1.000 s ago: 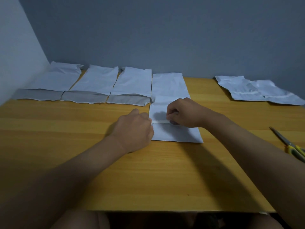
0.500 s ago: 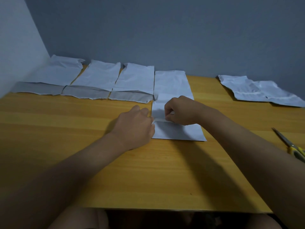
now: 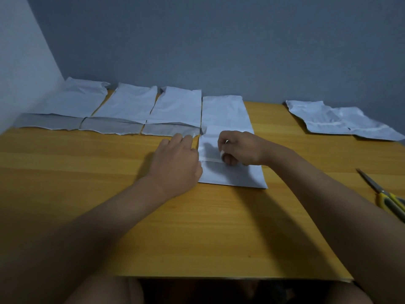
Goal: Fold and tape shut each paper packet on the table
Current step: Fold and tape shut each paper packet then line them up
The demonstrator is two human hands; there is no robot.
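Taping step: pretty sure this is the tape-down part for the fourth packet (image 3: 228, 150), the one sitting mid-desk at about 12 o'clock from the person, flap already folded toward them.
Right hand (image 3: 241, 150): fingers curled in a narrow grip, pinching something small and pale right at the fold line. Looks like the end of a tape strip (image 3: 211, 160), but it's tiny so I can't swear to it.
Left hand (image 3: 177, 159): resting at the packet's 9 o'clock edge; the fingers are tucked out of sight, so I can't tell if that grip is loose or pinching the strip's other end.
Where the packet is: flat on the desk (image 3: 197, 227), touching the right end of the row of three folded packets (image 3: 122, 110) along the far edge, from 10 to 11 o'clock.
Still to do: two crumpled packets (image 3: 341, 119) lying at 2 o'clock, apparently untouched.
Scissors (image 3: 385, 194): parked at 3 o'clock, well apart from both hands.
Next move, my guess: smooth the strip flat across the seam, pressing outward so it doesn't wrinkle or lift, then slide this one into the row and grab one from the 2 o'clock pile.
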